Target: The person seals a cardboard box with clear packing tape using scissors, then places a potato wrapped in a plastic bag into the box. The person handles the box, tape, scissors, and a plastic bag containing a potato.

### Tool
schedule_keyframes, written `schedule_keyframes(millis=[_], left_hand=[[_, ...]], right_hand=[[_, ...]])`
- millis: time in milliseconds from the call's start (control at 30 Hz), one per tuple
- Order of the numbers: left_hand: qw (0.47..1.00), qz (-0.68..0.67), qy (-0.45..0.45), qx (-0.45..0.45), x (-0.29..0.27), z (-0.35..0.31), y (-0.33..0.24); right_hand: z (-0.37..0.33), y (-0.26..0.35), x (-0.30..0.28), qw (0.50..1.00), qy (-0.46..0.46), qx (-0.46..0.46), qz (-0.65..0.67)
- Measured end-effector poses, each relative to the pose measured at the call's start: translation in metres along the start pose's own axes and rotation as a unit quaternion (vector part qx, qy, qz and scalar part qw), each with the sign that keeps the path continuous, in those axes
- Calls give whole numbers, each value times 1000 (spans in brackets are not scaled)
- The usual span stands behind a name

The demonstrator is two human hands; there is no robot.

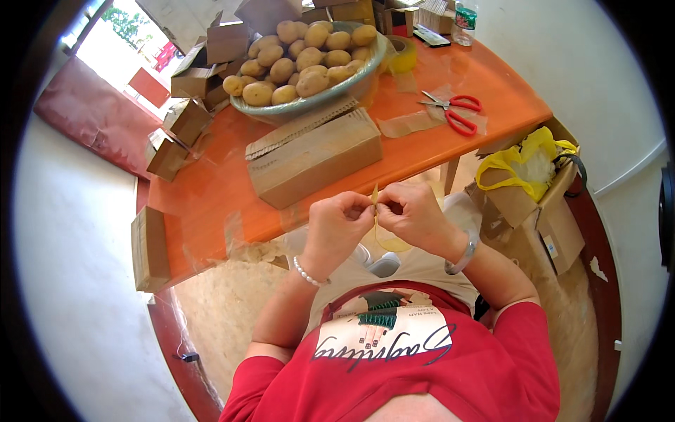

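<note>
An orange counter (506,98) carries a brown carton (316,165) before a bowl (281,108) of potatoes (311,59). By its near edge, the left grip (339,222) pinches a thin yellowish strip (375,191) — between the two grips, a loop hanging below — and the right grip (416,215) pinches it too; red-handled scissors (460,126) lie farther right.

"What's lying around the carton (316,160) on the desk (510,95)?"
"Potatoes (311,59) are filling a bowl (367,79) at twelve o'clock; scissors (448,106) are lying past two."
"And at four?"
"A strip (375,190) is hanging between the left hand (337,224) and the right hand (418,216)."
</note>
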State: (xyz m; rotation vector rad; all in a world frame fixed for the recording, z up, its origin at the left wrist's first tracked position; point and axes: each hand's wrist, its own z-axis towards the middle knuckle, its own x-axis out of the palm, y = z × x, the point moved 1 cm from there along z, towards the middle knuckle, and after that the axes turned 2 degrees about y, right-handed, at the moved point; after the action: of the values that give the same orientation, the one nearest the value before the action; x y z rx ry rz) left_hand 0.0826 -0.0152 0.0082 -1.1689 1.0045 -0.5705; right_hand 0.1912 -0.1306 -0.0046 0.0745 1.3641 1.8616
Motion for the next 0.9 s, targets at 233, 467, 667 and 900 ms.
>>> schedule_keyframes(millis=[233,467,667,900], left_hand=[[1000,15,-14,4,8,4,6],[999,-36,-9,-15,9,6,15],[992,-115,2,-59,9,8,14],[978,-181,42,-97,7,8,14]], right_hand=[[-2,-7,0,999,-26,-17,-39],[-3,-10,2,1000,-17,0,-20],[-3,-13,3,1000,-10,23,13],[-3,-7,-8,994,33,77,65]])
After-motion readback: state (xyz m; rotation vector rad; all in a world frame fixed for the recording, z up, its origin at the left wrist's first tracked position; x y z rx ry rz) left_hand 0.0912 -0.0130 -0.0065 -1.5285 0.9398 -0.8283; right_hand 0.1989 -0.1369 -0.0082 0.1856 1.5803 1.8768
